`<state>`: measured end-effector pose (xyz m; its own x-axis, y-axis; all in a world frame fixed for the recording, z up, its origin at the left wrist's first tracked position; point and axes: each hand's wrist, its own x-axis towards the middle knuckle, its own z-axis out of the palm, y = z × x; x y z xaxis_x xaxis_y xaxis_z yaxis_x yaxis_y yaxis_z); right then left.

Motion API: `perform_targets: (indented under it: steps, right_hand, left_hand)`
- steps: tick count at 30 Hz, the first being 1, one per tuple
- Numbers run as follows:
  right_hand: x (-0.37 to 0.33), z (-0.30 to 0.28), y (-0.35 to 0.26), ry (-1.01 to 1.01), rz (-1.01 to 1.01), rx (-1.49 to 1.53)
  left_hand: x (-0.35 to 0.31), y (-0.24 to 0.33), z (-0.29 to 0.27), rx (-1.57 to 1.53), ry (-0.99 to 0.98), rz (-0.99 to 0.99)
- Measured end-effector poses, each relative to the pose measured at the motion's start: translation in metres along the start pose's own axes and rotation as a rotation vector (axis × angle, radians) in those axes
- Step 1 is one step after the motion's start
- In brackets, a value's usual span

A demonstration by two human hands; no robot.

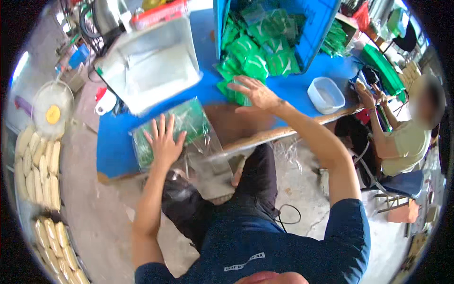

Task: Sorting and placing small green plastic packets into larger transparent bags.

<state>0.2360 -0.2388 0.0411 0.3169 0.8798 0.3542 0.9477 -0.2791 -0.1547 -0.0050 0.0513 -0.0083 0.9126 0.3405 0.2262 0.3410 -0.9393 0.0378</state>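
Head view: the person's left hand (165,142) is lying flat, with fingers spread wide, on a clear plastic bag (204,124) with a green sheet-like thing inside. This bag is resting on the blue tabletop (113,154), and its near right corner is hanging over the wooden edge. The right hand (257,94) is also keeping its fingers wide apart, at the near end of the green packets (253,61); whether the fingertips are touching them, I cannot tell. These packets are spilling out of a blue crate (318,35), which is standing on the table. Some of them are showing white curved marks, but these are too blurred to read. The person is wearing a dark blue shirt (295,255), and a small strip of white lettering (244,261) is crossing its front. A white tray (191,49) is standing beyond the left hand, with a red box (160,14) at its far edge. A translucent tub (326,95) is sitting to the right, and near it a co-worker (409,146) is sitting.
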Motion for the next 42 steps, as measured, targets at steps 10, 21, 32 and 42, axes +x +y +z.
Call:
perform_targets:
  steps: [10,21,32,42]
  right_hand:
    - [0.056,0.037,0.105,0.275,0.52,-0.176]
    - [0.081,0.062,0.137,0.074,0.645,-0.569]
    - [0.081,-0.15,0.142,0.038,0.36,0.095]
    - [0.043,-0.042,0.115,0.157,0.602,-0.125]
  left_hand:
    - [-0.027,-0.062,-0.026,0.024,-0.11,-0.194]
    - [-0.033,-0.084,-0.019,0.07,-0.033,-0.176]
    - [-0.023,-0.089,-0.028,0.076,0.013,-0.151]
    - [-0.024,-0.092,-0.022,0.063,-0.087,-0.127]
